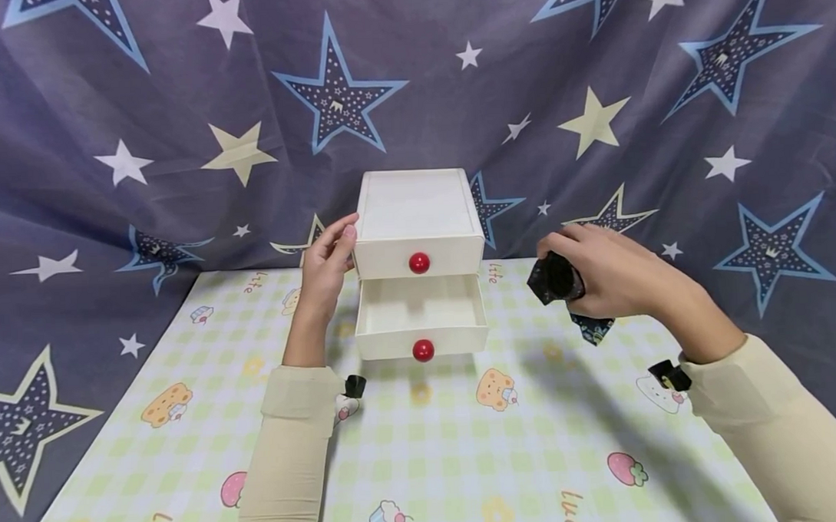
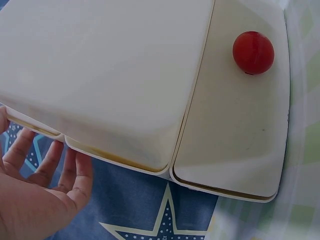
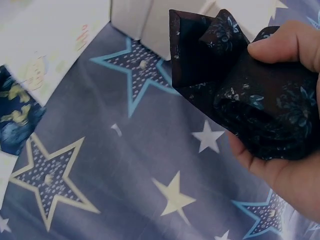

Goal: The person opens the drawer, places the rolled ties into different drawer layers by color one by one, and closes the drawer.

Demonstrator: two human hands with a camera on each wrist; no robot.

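A small white two-drawer box (image 1: 419,203) stands near the back of the table, each drawer front bearing a round red knob. Its lower drawer (image 1: 421,341) is pulled out, with a bare floor showing inside. My left hand (image 1: 327,268) rests against the box's left side, fingertips at its edge; in the left wrist view the fingers (image 2: 80,180) are spread along that side. To the right of the box, my right hand (image 1: 598,274) grips a rolled-up dark necktie (image 3: 270,100) with a blue floral pattern, raised over the table. A pointed end of it hangs below the hand.
A green-and-white checked tablecloth (image 1: 424,445) with cartoon prints covers the table. Behind the box hangs a dark blue curtain (image 1: 411,77) with stars. The open drawer juts toward the front. Black straps sit at both sleeve cuffs.
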